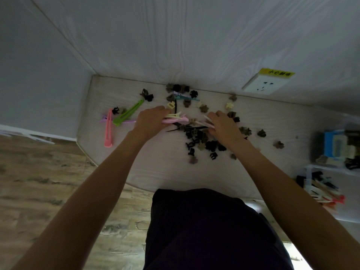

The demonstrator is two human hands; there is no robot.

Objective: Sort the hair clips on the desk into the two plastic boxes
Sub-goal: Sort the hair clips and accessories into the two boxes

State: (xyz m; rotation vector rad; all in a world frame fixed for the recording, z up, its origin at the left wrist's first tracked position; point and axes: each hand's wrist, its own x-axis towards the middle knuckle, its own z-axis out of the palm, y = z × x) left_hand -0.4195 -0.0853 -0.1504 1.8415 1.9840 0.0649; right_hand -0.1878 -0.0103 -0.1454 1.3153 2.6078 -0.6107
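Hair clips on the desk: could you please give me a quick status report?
Left hand grips long pink and cream clips. Right hand pinches pale long clips. Small dark claw clips scattered between the hands. Clear plastic box at right part filled.

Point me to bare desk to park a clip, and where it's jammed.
Free: the near strip of desk between the forearms, below the dark claw clips, and the far-left corner behind the green clip. Crowded: the middle, where left hand and right hand hold long clips, and the right edge by the plastic boxes.
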